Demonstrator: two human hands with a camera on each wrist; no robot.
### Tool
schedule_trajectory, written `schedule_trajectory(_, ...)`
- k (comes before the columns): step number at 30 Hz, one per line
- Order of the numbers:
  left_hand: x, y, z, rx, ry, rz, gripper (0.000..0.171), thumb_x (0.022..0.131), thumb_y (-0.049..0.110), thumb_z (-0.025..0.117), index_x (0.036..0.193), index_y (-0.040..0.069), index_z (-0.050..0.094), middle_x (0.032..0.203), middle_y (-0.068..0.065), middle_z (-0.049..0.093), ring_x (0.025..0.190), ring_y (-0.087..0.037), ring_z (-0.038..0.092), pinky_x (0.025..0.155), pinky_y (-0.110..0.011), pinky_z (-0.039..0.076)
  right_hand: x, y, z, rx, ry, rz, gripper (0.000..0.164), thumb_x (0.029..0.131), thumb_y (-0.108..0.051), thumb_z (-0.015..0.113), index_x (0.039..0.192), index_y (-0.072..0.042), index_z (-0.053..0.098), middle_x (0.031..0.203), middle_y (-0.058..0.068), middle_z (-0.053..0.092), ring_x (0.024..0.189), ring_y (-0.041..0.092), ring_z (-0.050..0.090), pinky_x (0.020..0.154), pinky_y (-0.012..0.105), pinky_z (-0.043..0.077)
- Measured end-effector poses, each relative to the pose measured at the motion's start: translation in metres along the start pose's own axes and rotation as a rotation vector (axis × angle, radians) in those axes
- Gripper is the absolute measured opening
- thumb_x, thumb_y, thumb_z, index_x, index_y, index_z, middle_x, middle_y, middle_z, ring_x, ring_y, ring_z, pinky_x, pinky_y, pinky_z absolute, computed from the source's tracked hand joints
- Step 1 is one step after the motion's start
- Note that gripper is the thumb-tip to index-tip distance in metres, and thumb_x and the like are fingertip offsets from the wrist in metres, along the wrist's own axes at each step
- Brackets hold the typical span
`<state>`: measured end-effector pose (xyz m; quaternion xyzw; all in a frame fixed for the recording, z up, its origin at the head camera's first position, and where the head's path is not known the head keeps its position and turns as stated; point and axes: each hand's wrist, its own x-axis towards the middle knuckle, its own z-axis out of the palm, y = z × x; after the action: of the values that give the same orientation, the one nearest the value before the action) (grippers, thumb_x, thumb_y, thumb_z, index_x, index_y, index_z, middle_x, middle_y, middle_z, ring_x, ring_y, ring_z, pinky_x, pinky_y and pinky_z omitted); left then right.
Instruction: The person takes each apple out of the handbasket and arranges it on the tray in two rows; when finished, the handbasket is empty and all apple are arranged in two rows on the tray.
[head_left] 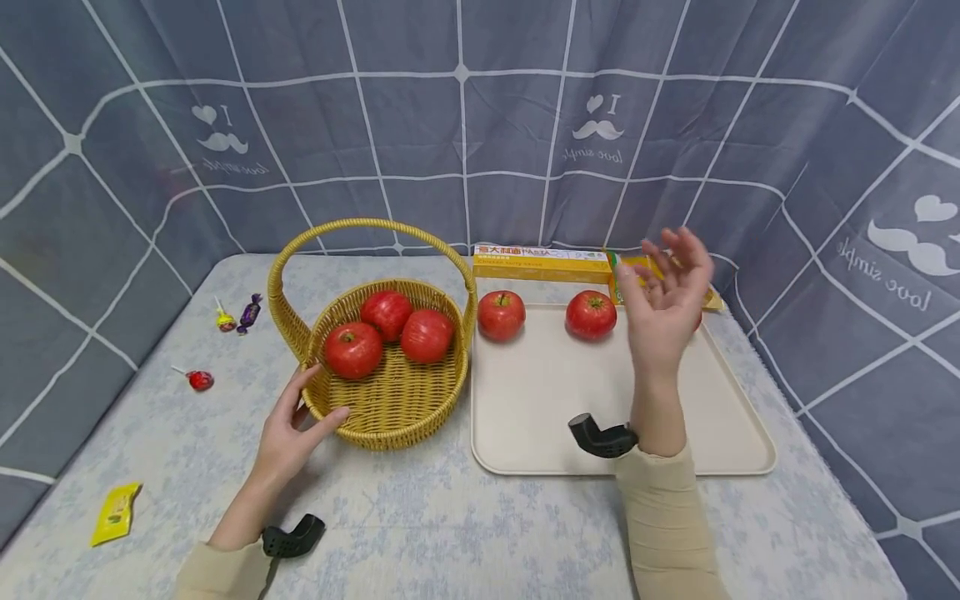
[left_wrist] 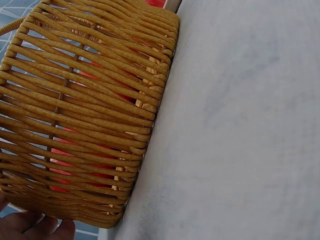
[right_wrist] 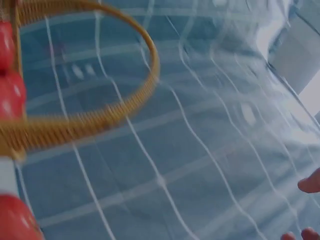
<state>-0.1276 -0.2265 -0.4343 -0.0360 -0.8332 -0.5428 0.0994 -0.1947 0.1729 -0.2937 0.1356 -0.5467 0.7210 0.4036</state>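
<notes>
A woven wicker basket (head_left: 397, 417) with a tall handle holds three red apples (head_left: 354, 350). My left hand (head_left: 288, 433) grips the basket's near-left rim, thumb over the edge; the left wrist view catches only some fingertips (left_wrist: 42, 227) beside the weave. Raised above the right part of a cream tray (head_left: 555, 400), my right hand (head_left: 667, 300) has loosely bent fingers and nothing in them. On the tray's far side sit one apple (head_left: 501, 316) near the basket and another apple (head_left: 591, 315) to its right. Behind my right hand a further red fruit is mostly hidden.
Behind the tray lie a yellow pasta box (head_left: 540, 265) and a yellow packet (head_left: 712, 300), partly covered by my hand. Left of the basket are a yellow lollipop (head_left: 225, 320), a purple wrapped candy (head_left: 251, 312), a red lollipop (head_left: 199, 380) and a yellow sachet (head_left: 116, 514). Grey curtains enclose the table.
</notes>
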Motion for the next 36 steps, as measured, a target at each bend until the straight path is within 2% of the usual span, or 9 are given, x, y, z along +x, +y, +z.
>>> schedule_trajectory(3,-0.001,0.0,0.0,0.001,0.005,0.001,0.075,0.084,0.011,0.071,0.147,0.008,0.029,0.156,-0.01,0.01,0.137,-0.035,0.021,0.089,0.0,0.029,-0.022,0.007,0.026,-0.036,-0.215,0.002,0.059,0.078,0.014,0.064,0.131,0.002,0.04,0.125,0.011,0.048,0.113,0.03,0.051,0.093,0.034,0.045)
schedule_trajectory(6,-0.001,-0.001,0.0,0.003,0.006,0.0,0.075,0.085,0.011,0.071,0.147,0.008,0.029,0.156,-0.009,0.009,0.138,-0.034,0.02,0.089,0.0,0.029,-0.043,0.018,0.047,-0.063,-0.422,0.018,0.059,0.078,0.013,0.065,0.13,0.007,0.039,0.126,0.013,0.049,0.111,0.031,0.053,0.091,0.042,0.047)
schedule_trajectory(9,-0.002,0.0,0.001,0.005,0.002,-0.004,0.075,0.085,0.012,0.07,0.147,0.009,0.029,0.156,-0.009,0.01,0.138,-0.033,0.02,0.09,0.0,0.028,-0.064,0.028,0.064,-0.087,-0.602,0.083,0.059,0.079,0.009,0.067,0.131,0.005,0.039,0.127,0.016,0.048,0.111,0.034,0.053,0.089,0.049,0.046)
schedule_trajectory(12,-0.002,-0.001,0.001,0.004,-0.007,-0.007,0.075,0.085,0.013,0.07,0.148,0.01,0.028,0.156,-0.009,0.01,0.139,-0.033,0.018,0.091,-0.001,0.028,-0.083,0.042,0.078,-0.119,-0.756,0.163,0.059,0.081,0.002,0.069,0.133,0.001,0.04,0.129,0.016,0.048,0.113,0.033,0.051,0.091,0.047,0.047)
schedule_trajectory(15,-0.002,-0.001,0.002,0.004,-0.01,-0.012,0.075,0.085,0.013,0.07,0.148,0.01,0.028,0.156,-0.01,0.01,0.139,-0.032,0.018,0.091,-0.001,0.028,-0.095,0.057,0.09,-0.166,-0.862,0.243,0.058,0.083,-0.006,0.07,0.134,-0.003,0.042,0.13,0.016,0.048,0.116,0.032,0.05,0.094,0.043,0.045)
schedule_trajectory(19,-0.002,-0.002,0.003,0.004,-0.008,-0.017,0.075,0.085,0.013,0.07,0.148,0.01,0.029,0.156,-0.01,0.01,0.139,-0.031,0.017,0.091,-0.002,0.028,-0.103,0.079,0.105,-0.255,-0.917,0.305,0.057,0.084,-0.012,0.07,0.134,-0.008,0.043,0.129,0.016,0.048,0.118,0.029,0.048,0.098,0.04,0.042)
schedule_trajectory(25,-0.001,-0.002,0.002,0.012,-0.007,-0.019,0.075,0.085,0.015,0.07,0.148,0.011,0.029,0.156,-0.009,0.01,0.139,-0.031,0.018,0.091,-0.002,0.028,-0.105,0.105,0.122,-0.403,-0.916,0.339,0.057,0.084,-0.017,0.07,0.134,-0.011,0.044,0.13,0.012,0.047,0.12,0.022,0.046,0.099,0.037,0.041)
schedule_trajectory(31,-0.001,-0.001,0.001,0.013,-0.001,-0.016,0.076,0.085,0.014,0.07,0.148,0.011,0.028,0.156,-0.009,0.01,0.139,-0.031,0.018,0.091,-0.002,0.028,-0.101,0.116,0.135,-0.449,-0.889,0.484,0.063,0.08,-0.019,0.074,0.135,-0.011,0.043,0.134,0.01,0.045,0.121,0.024,0.046,0.097,0.037,0.043)
schedule_trajectory(36,-0.001,-0.001,0.0,0.009,-0.001,-0.023,0.076,0.085,0.015,0.07,0.148,0.011,0.028,0.156,-0.008,0.01,0.14,-0.03,0.018,0.092,-0.003,0.028,-0.1,0.119,0.141,-0.613,-0.989,0.439,0.066,0.075,-0.024,0.078,0.133,-0.012,0.048,0.136,0.007,0.046,0.125,0.024,0.041,0.101,0.041,0.037)
